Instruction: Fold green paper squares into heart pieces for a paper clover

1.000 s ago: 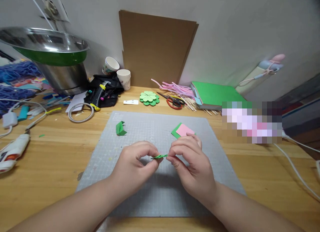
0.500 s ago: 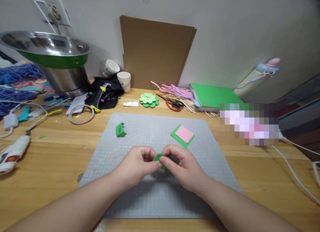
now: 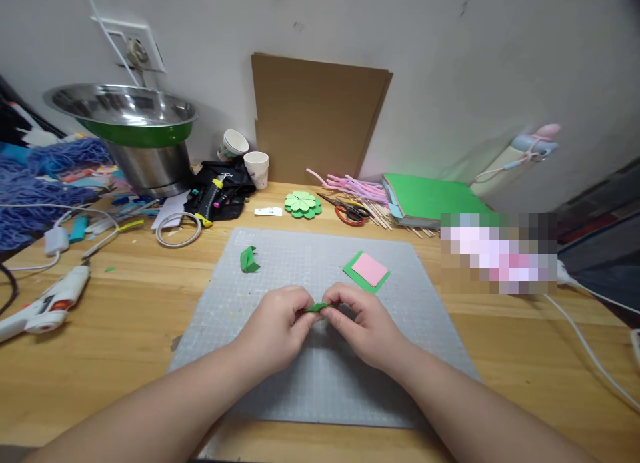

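Both hands met over the grey cutting mat (image 3: 320, 383), the left hand (image 3: 278, 324) and the right hand (image 3: 361, 323) each pinching an end of a small folded green paper piece (image 3: 318, 308) held just above the mat. Another folded green piece (image 3: 249, 260) lay farther back on the left, and a pink square on a green one (image 3: 367, 272) (neatly stacked) sat on the right.

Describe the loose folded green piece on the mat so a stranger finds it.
Find the grey cutting mat in the middle of the wooden table. Near its far left corner lies a small folded green piece. Unlike the flat green square on the right, it carries no pink paper.
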Demonstrator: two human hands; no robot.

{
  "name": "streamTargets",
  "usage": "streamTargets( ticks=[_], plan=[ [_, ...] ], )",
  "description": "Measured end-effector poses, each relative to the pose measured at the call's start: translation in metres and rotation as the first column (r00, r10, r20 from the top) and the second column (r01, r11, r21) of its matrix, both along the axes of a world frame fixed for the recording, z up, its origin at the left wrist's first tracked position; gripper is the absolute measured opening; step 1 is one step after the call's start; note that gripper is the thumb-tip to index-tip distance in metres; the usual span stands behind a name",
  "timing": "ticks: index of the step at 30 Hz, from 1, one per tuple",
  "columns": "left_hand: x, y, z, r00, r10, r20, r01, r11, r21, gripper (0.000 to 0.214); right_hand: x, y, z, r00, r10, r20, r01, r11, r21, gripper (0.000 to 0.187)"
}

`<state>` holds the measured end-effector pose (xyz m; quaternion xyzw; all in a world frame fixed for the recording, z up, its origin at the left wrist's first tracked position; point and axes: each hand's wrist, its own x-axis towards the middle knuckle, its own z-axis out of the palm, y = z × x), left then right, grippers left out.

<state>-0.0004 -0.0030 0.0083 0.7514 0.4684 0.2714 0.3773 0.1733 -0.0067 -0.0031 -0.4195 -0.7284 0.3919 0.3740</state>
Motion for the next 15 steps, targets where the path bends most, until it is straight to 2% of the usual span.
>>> streamTargets(
  ticks=[2,3,4,5,7,9,10,12,15],
  plan=[
    [-0.004,0.005,0.003,0.999,0.024,-0.021,-0.024,0.999,0.041,0.007,0.0,0.002,-0.004,0.995,-0.082,-0.06,0.08,0.996,-0.031,0.006],
    [-0.009,0.009,0.006,0.998,0.061,-0.029,-0.059,0.996,0.062,0.009,0.0,0.004,-0.006,0.988,-0.129,-0.09,0.124,0.991,-0.051,0.006],
    [-0.017,0.015,0.01,0.99,0.133,-0.038,-0.129,0.987,0.091,0.025,0.001,0.007,-0.009,0.979,-0.169,-0.115,0.161,0.984,-0.072,0.008],
    [-0.027,0.023,0.013,0.972,0.231,-0.05,-0.223,0.967,0.121,0.031,0.002,0.01,-0.012,0.971,-0.198,-0.136,0.186,0.978,-0.093,0.01],
    [-0.053,0.04,0.018,0.891,0.443,-0.096,-0.422,0.888,0.184,0.032,0.005,0.017,-0.016,0.958,-0.227,-0.174,0.206,0.969,-0.134,0.015],
    [-0.079,0.056,0.017,0.782,0.596,-0.182,-0.557,0.799,0.225,0.036,0.007,0.022,-0.019,0.949,-0.238,-0.205,0.205,0.964,-0.171,0.018],
    [-0.089,0.062,0.015,0.744,0.627,-0.233,-0.585,0.779,0.226,0.038,0.007,0.023,-0.019,0.947,-0.239,-0.213,0.201,0.962,-0.184,0.019],
    [-0.101,0.071,0.006,0.716,0.617,-0.326,-0.584,0.786,0.203,0.042,0.007,0.023,-0.018,0.947,-0.235,-0.218,0.193,0.961,-0.198,0.019],
    [-0.099,0.076,-0.009,0.732,0.56,-0.389,-0.534,0.826,0.184,0.043,0.004,0.018,-0.016,0.961,-0.209,-0.182,0.173,0.966,-0.193,0.017]
  ],
)
